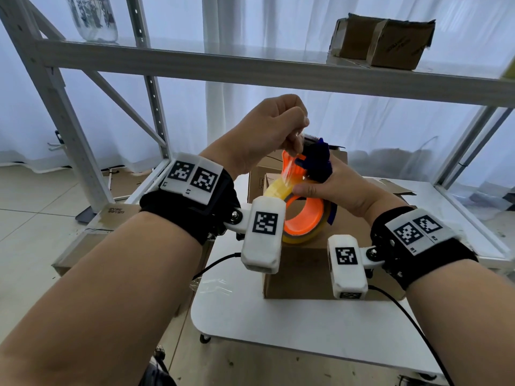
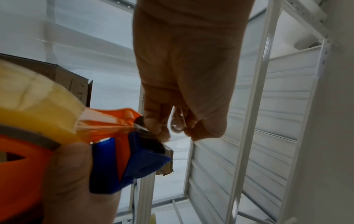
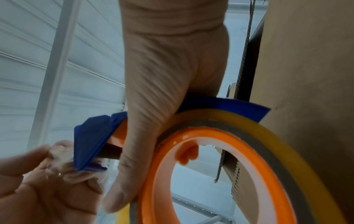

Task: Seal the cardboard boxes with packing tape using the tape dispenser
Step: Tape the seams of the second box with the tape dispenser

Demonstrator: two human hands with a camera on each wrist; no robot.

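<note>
Right hand [image 1: 338,188] grips tape dispenser [image 1: 305,190] — blade end up-forward

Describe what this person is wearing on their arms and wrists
Both forearms are bare, no sleeves or gloves. The left hand and right hand each have a black wrist strap carrying white blocks printed with black square markers, plus a white camera pod with a black cable trailing from it.

- Left wrist band [image 1: 192,176]: two square black-and-white coded markers; tiny characters under them, too small to read.
- Right wrist band [image 1: 418,231]: two such markers, tiny print beneath looks like "R1" and "R2", not certain.
- Flat cardboard [image 1: 117,211] on the floor at 9 o'clock: dark printed mark, unreadable.
- Shelf box [image 1: 398,45] at 1 o'clock: dark print, unreadable.
</note>
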